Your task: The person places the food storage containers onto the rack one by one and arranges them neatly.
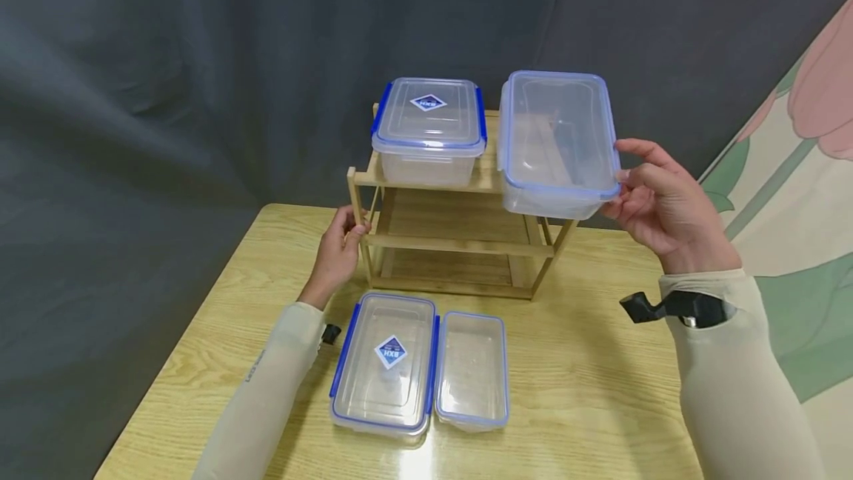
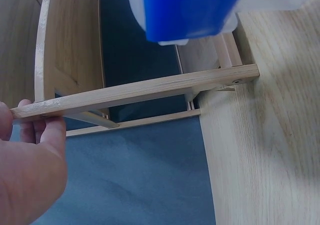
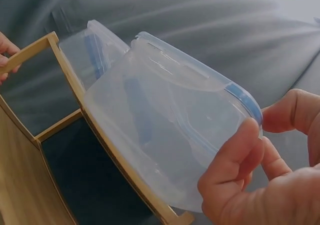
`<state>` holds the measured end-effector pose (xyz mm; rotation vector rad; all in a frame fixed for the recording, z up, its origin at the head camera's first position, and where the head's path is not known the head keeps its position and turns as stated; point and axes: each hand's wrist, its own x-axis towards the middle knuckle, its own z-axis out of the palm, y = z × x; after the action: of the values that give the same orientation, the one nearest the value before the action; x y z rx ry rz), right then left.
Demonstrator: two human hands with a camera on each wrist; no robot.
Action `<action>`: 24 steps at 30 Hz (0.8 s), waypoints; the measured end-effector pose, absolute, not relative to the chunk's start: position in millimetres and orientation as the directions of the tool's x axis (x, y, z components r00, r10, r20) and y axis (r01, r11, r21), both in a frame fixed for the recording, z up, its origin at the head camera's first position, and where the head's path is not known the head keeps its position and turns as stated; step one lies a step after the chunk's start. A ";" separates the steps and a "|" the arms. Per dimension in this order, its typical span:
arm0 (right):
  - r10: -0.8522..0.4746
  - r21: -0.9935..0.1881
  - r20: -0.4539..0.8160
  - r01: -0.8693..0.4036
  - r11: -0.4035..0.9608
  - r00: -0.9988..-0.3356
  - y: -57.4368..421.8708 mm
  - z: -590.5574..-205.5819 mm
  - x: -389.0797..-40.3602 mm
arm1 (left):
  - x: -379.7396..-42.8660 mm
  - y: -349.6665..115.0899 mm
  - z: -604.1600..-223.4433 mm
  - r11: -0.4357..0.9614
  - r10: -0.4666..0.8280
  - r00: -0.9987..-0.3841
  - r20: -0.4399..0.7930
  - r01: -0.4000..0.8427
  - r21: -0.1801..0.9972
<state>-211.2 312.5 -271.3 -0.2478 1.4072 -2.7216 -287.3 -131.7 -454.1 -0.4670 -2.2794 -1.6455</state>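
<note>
A clear plastic food container (image 1: 560,132) with a pale blue rim is at the right end of the wooden rack's top shelf. My right hand (image 1: 666,202) pinches its right rim between thumb and fingers; in the right wrist view the container (image 3: 150,110) is tilted. My left hand (image 1: 341,250) grips the front left leg of the wooden rack (image 1: 460,244), its fingers (image 2: 52,135) curled round the bar. Beside the held container, a food container with a blue-clipped lid (image 1: 429,128) sits on the top shelf.
On the table (image 1: 586,361) in front of the rack lie a larger lidded container (image 1: 383,391) with blue clips and a narrower container (image 1: 472,369), side by side. A dark curtain (image 1: 200,80) hangs behind, and a flower-patterned cloth (image 1: 800,243) is at the right.
</note>
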 end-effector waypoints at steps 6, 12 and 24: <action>-0.153 -0.804 0.078 0.029 -0.595 -0.985 311.5 -266.5 -228.9 | -288.1 -131.7 -454.9 0.288 0.090 -0.901 0.425 0.432 0.855; -0.149 -0.793 0.031 0.066 -0.606 -0.988 313.7 -262.7 -241.3 | -287.6 -131.5 -455.0 0.287 0.090 -0.900 0.426 0.433 0.854; -0.094 -0.827 -0.111 0.145 -0.543 -0.989 316.5 -253.1 -264.0 | -290.4 -129.3 -455.1 0.315 0.095 -0.901 0.424 0.431 0.846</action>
<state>-264.0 316.5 -253.1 0.0803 1.4250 -2.6446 -290.4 -129.3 -455.1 -0.4742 -2.2899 -1.6139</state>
